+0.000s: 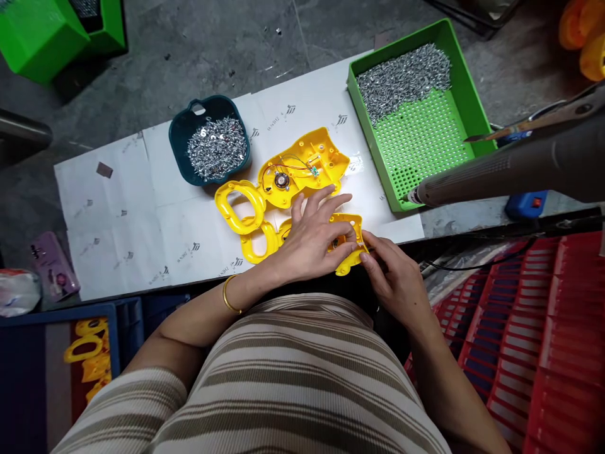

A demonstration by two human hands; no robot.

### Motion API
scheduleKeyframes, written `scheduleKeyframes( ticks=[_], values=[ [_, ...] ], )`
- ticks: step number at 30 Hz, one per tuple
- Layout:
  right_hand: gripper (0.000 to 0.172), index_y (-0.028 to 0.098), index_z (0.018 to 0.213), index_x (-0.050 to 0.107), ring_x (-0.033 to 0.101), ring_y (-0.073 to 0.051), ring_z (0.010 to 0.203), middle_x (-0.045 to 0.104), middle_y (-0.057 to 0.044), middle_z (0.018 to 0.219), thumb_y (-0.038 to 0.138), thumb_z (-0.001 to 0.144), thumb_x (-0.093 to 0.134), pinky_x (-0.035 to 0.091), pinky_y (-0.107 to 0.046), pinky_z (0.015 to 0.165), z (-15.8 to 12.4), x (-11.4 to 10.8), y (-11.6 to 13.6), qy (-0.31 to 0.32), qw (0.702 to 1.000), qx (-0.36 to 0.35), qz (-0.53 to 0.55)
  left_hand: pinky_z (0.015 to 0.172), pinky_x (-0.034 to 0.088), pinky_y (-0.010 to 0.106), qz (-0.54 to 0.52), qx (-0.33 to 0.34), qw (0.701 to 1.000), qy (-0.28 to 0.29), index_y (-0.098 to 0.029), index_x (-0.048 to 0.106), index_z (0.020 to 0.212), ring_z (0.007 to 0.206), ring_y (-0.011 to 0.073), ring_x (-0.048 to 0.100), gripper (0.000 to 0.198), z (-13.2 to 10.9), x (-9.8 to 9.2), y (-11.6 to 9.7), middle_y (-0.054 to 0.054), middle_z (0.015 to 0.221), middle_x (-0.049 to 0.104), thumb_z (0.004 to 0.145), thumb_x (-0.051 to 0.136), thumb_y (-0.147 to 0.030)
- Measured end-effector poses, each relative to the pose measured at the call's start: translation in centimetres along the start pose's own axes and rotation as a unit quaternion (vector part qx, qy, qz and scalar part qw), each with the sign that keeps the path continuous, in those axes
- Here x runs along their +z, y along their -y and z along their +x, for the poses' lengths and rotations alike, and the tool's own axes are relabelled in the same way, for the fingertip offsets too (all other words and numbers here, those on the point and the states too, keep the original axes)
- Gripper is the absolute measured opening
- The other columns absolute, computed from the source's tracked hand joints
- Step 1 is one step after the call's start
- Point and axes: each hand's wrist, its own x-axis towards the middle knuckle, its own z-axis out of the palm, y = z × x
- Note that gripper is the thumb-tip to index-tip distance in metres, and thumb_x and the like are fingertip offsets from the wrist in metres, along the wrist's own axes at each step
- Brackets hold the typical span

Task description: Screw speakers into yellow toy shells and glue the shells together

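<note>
Two yellow plastic shells with looped handles lie on the white paper. The far shell point(302, 167) is open side up and shows a round speaker, thin wires and a small green board. My left hand point(314, 243) reaches over the near shell point(350, 261), its thumb and index finger bent at the shell's inside and the other fingers spread towards the far shell. At the near shell's right end, my right hand point(394, 271) pinches the edge between thumb and fingers. My left palm hides much of the near shell.
A dark teal bin point(177, 142) of small screws stands behind on the left. The green perforated tray point(467, 82) at the right holds more screws. A dark cylindrical tool point(496, 167) slants over it. Red crates point(543, 340) stand at right, a blue crate point(113, 340) at left.
</note>
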Motion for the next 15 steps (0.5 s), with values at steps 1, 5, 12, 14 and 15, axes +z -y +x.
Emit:
scheduleKeyframes(
  ticks=[1, 5, 12, 14, 15],
  values=[
    [0.043, 0.012, 0.134, 0.054, 0.066, -0.02, 0.103, 0.067, -0.015, 0.119, 0.032, 0.096, 0.047, 0.053, -0.031, 0.09, 0.0, 0.0, 0.0, 0.001, 1.0, -0.001, 0.0, 0.115, 0.01, 0.064, 0.001, 0.001, 1.0, 0.0, -0.024, 0.071, 0.086, 0.144, 0.0331, 0.025, 0.017, 0.0, 0.0, 0.0, 0.004, 0.148, 0.046, 0.089, 0.062, -0.038],
    [0.044, 0.013, 0.134, 0.054, 0.065, -0.02, 0.105, 0.066, -0.015, 0.12, 0.033, 0.096, 0.048, 0.052, -0.032, 0.093, 0.0, 0.0, -0.2, 0.004, 1.0, 0.001, 0.003, 0.116, 0.01, 0.062, 0.006, 0.003, 1.0, -0.005, -0.023, 0.071, 0.082, 0.144, 0.0327, 0.024, 0.016, 0.2, 0.1, 0.0, 0.004, 0.147, 0.047, 0.088, 0.063, -0.036],
    [0.052, 0.014, 0.132, 0.057, 0.067, -0.018, 0.082, 0.067, -0.011, 0.111, 0.048, 0.093, 0.049, 0.056, -0.027, 0.06, 1.1, -0.2, 0.0, 0.052, 0.98, 0.104, 0.16, 0.117, 0.012, 0.061, -0.006, -0.005, 1.0, 0.0, -0.025, 0.073, 0.083, 0.144, 0.0308, 0.026, 0.014, 0.7, 0.1, 0.4, 0.003, 0.146, 0.048, 0.086, 0.065, -0.037],
    [0.055, 0.017, 0.132, 0.057, 0.065, -0.017, 0.071, 0.068, -0.009, 0.103, 0.053, 0.092, 0.048, 0.051, -0.024, 0.046, 1.9, -0.3, 0.1, 0.083, 0.962, 0.143, 0.218, 0.117, 0.012, 0.062, -0.01, -0.006, 1.0, -0.004, -0.025, 0.073, 0.083, 0.144, 0.0305, 0.025, 0.013, 0.6, 0.1, 0.4, 0.003, 0.147, 0.047, 0.086, 0.066, -0.036],
    [0.056, 0.018, 0.131, 0.057, 0.064, -0.016, 0.067, 0.068, -0.007, 0.099, 0.055, 0.091, 0.048, 0.05, -0.023, 0.042, 2.2, -0.2, 0.1, 0.096, 0.953, 0.157, 0.241, 0.117, 0.013, 0.062, -0.013, -0.008, 1.0, -0.007, -0.025, 0.073, 0.083, 0.145, 0.0305, 0.024, 0.011, 0.6, 0.1, 0.4, 0.004, 0.148, 0.046, 0.085, 0.067, -0.034]
  ],
)
